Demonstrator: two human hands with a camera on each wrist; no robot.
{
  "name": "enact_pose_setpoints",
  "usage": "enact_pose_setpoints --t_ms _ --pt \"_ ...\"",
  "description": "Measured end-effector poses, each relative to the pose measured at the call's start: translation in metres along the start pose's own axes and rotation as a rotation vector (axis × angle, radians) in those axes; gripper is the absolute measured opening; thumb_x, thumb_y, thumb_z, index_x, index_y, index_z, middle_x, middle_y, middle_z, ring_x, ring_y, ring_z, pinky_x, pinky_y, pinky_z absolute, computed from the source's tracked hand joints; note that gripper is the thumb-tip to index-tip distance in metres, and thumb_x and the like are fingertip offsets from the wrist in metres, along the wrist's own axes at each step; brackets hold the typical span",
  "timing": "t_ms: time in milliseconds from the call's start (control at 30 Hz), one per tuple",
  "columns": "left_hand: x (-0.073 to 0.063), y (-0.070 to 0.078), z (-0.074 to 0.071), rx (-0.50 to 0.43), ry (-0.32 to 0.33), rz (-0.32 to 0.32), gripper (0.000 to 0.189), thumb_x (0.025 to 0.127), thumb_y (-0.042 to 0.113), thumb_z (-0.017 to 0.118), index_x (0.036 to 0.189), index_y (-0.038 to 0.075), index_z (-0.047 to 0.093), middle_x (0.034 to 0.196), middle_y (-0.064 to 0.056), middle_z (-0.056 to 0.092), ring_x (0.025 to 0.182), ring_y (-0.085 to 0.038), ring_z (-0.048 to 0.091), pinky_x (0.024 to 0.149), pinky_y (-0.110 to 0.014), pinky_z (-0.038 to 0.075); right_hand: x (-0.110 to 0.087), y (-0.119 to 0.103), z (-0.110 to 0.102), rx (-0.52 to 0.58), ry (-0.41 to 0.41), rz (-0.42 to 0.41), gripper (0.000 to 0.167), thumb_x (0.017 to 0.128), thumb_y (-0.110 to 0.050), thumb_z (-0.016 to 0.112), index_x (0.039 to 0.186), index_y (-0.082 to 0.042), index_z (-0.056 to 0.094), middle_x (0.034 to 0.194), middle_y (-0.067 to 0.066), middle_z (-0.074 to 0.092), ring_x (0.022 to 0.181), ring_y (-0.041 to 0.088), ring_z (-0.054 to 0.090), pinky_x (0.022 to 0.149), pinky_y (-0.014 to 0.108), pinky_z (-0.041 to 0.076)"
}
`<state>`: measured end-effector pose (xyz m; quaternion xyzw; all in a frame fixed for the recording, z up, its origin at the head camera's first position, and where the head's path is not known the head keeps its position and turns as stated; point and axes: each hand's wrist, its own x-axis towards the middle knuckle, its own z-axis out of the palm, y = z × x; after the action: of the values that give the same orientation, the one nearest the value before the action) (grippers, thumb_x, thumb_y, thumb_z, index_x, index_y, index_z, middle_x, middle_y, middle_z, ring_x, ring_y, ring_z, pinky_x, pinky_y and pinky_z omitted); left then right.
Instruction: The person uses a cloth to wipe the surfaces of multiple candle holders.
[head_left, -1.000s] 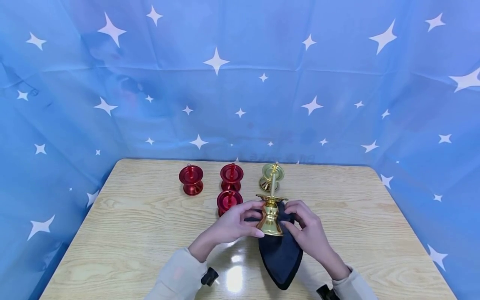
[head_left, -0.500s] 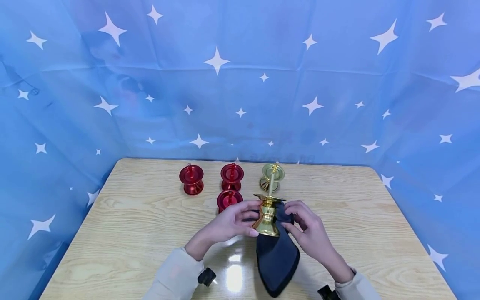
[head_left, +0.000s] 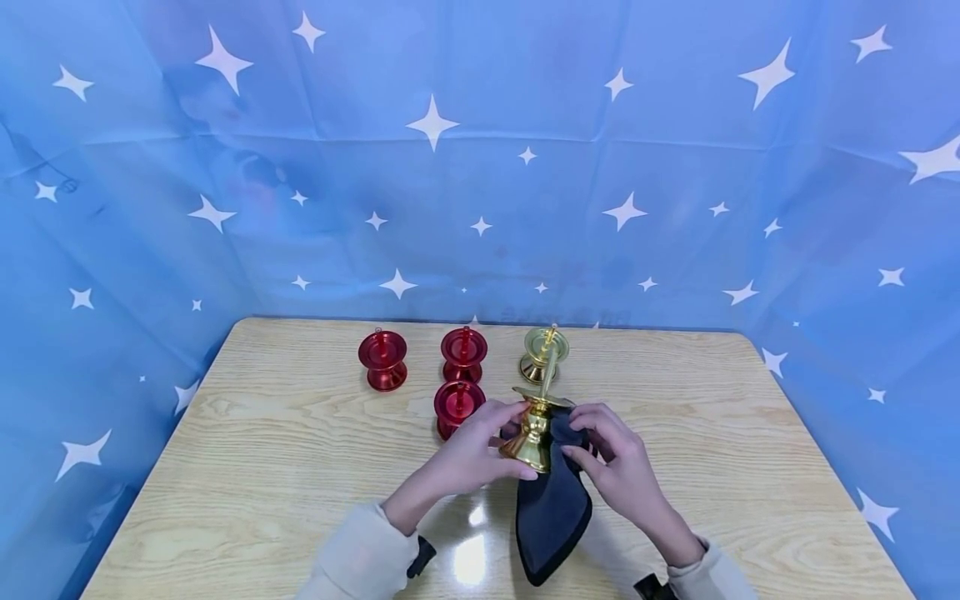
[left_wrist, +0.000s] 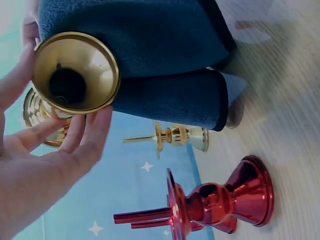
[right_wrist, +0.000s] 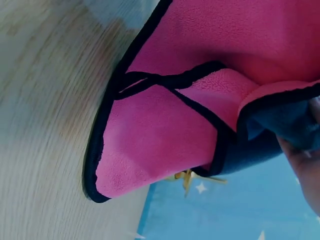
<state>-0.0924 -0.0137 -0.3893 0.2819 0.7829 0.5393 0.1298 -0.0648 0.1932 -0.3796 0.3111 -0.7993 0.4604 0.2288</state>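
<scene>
A shiny gold candle holder (head_left: 536, 429), with a flared foot, wide dish and upright stem, is held above the table, tilted slightly. My left hand (head_left: 480, 450) grips its body from the left, thumb by the foot. The left wrist view looks into the hollow underside of the candle holder's foot (left_wrist: 102, 55). On the other side, my right hand (head_left: 611, 454) pinches a dark blue cloth (head_left: 551, 521) close against the holder. The cloth hangs down from there; its pink reverse and black-edged border fill the right wrist view, where the cloth (right_wrist: 155, 145) hides most of the holder.
Three red candle holders stand to the left: one far left (head_left: 384, 360), one at the back (head_left: 463, 354) and one nearer (head_left: 456, 407), close to my left hand. Another gold candle holder (head_left: 536, 368) stands behind the held one. A starry blue curtain (head_left: 480, 183) backs the wooden table (head_left: 247, 467).
The held candle holder has tipped, its foot swinging left and its stem leaning right. My left hand has shifted around it. The cloth's hanging end has swung a little left.
</scene>
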Motion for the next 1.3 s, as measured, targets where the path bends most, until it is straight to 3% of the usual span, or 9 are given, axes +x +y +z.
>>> enact_pose_setpoints --t_ms 100,233,400,533,633,867,1033,1133,1300 --pt "0.0 0.002 0.001 0.097 0.017 0.008 0.077 0.072 0.024 0.078 0.136 0.001 0.041 0.114 -0.011 0.048 0.099 -0.024 0.051 0.08 -0.028 0.047 0.005 -0.01 0.0 -0.026 0.017 -0.005 0.039 0.056 0.03 0.067 0.084 0.005 0.056 0.09 0.019 0.055 0.059 0.011 0.043 0.044 0.014 0.033" --pt "0.0 0.003 0.002 0.096 0.026 -0.011 0.077 0.073 0.026 0.078 0.135 0.0 0.041 0.111 -0.01 0.049 0.098 -0.025 0.053 0.079 -0.027 0.047 0.006 -0.015 0.002 -0.067 0.038 -0.01 0.04 0.055 0.028 0.069 0.084 0.004 0.056 0.09 0.018 0.056 0.055 0.008 0.038 0.044 0.017 0.032" --pt "-0.001 -0.002 -0.001 -0.201 -0.021 -0.075 0.07 0.077 0.013 0.074 0.136 0.001 0.039 0.115 -0.009 0.049 0.101 -0.02 0.053 0.082 -0.027 0.047 -0.001 -0.006 0.003 -0.016 0.031 0.013 0.04 0.057 0.029 0.067 0.086 0.005 0.056 0.093 0.02 0.055 0.059 0.008 0.044 0.045 0.018 0.036" --pt "-0.003 -0.005 -0.005 -0.528 -0.102 -0.049 0.068 0.079 0.003 0.07 0.137 -0.003 0.035 0.119 -0.013 0.048 0.103 -0.02 0.053 0.088 -0.031 0.046 -0.012 0.013 0.004 0.098 0.012 0.066 0.04 0.061 0.031 0.064 0.09 0.005 0.056 0.098 0.021 0.053 0.077 0.009 0.055 0.052 0.016 0.046" --pt "-0.003 -0.005 -0.006 -0.62 -0.154 -0.015 0.068 0.079 0.0 0.069 0.137 -0.005 0.033 0.121 -0.015 0.047 0.106 -0.023 0.053 0.089 -0.033 0.046 -0.017 0.023 0.006 0.129 0.001 0.106 0.039 0.062 0.03 0.064 0.091 0.005 0.056 0.099 0.02 0.053 0.089 0.008 0.056 0.06 0.017 0.049" --pt "-0.001 -0.004 -0.003 -0.377 -0.046 -0.072 0.066 0.078 -0.001 0.07 0.135 -0.001 0.037 0.12 -0.014 0.049 0.106 -0.024 0.051 0.09 -0.034 0.045 -0.011 0.014 0.004 0.111 0.017 0.066 0.04 0.059 0.031 0.064 0.088 0.005 0.057 0.095 0.021 0.054 0.085 0.01 0.055 0.062 0.014 0.046" --pt "0.001 -0.008 0.002 -0.217 0.003 -0.1 0.063 0.077 0.004 0.072 0.132 0.0 0.041 0.116 -0.011 0.053 0.103 -0.024 0.053 0.088 -0.035 0.046 -0.004 0.0 0.001 -0.021 -0.023 -0.029 0.02 0.076 0.005 0.07 0.09 -0.003 0.059 0.098 0.013 0.058 0.075 0.013 0.052 0.056 0.018 0.04" --pt "0.001 -0.009 0.001 -0.248 -0.015 -0.105 0.062 0.079 0.005 0.071 0.133 0.0 0.04 0.115 -0.011 0.054 0.103 -0.023 0.053 0.088 -0.036 0.045 -0.004 -0.001 0.0 -0.037 -0.042 -0.055 0.014 0.083 -0.01 0.068 0.091 -0.003 0.059 0.099 0.012 0.058 0.076 0.014 0.052 0.056 0.017 0.038" --pt "-0.004 -0.013 -0.003 -0.417 -0.069 -0.092 0.064 0.081 0.0 0.067 0.136 -0.004 0.035 0.118 -0.015 0.051 0.107 -0.022 0.05 0.092 -0.034 0.043 -0.01 0.011 -0.001 0.045 -0.028 -0.01 0.032 0.068 0.02 0.068 0.091 0.001 0.057 0.099 0.017 0.056 0.081 0.01 0.053 0.053 0.015 0.04"
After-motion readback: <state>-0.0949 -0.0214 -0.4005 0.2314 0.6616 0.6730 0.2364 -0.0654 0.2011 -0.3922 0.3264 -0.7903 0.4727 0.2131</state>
